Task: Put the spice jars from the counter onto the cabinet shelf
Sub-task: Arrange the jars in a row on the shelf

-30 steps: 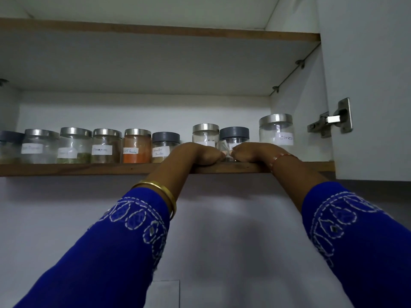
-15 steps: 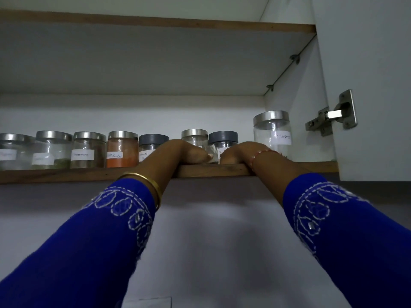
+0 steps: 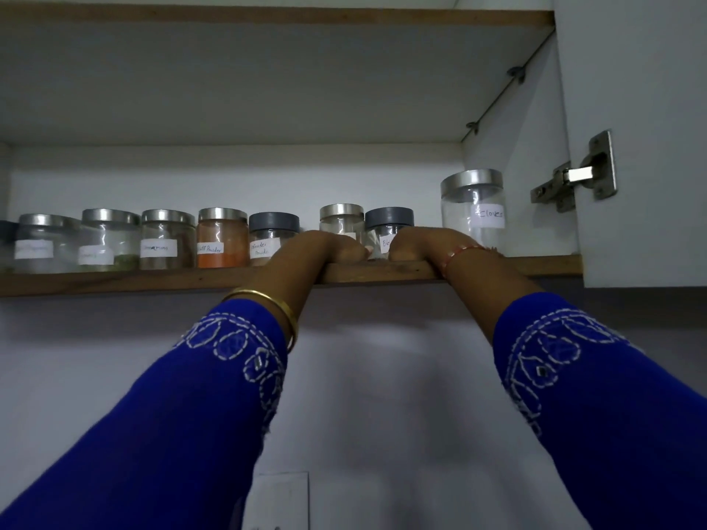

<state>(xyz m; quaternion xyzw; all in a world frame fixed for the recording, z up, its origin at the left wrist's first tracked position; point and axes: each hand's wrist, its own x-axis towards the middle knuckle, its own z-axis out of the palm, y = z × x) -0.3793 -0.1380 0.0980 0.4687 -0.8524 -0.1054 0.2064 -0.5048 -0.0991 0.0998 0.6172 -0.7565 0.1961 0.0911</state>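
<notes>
Both hands were raised to the cabinet shelf [image 3: 382, 272]. The left hand [image 3: 325, 248] was curled in front of the steel-lidded jar [image 3: 341, 219], and the right hand [image 3: 417, 244] in front of the grey-lidded jar [image 3: 389, 223]; both jars stood on the shelf, just left of the tall jar labelled Cloves [image 3: 473, 212]. The fingers were hidden behind the knuckles, so it could not be told whether either hand grasped its jar or only rested on the shelf edge. Further left of the Cloves jar, a row of labelled jars was seen, among them the orange chilli powder jar [image 3: 222, 239] and the coriander powder jar [image 3: 272, 235].

The step in hand was judged to be seating the two jars in line. Each jar was best pushed back squarely at its base, not its lid, so that tipping was avoided. The jars were best kept clear of each other, with labels turned outward. Release was advised only once each base sat flat, well behind the shelf edge.
</notes>
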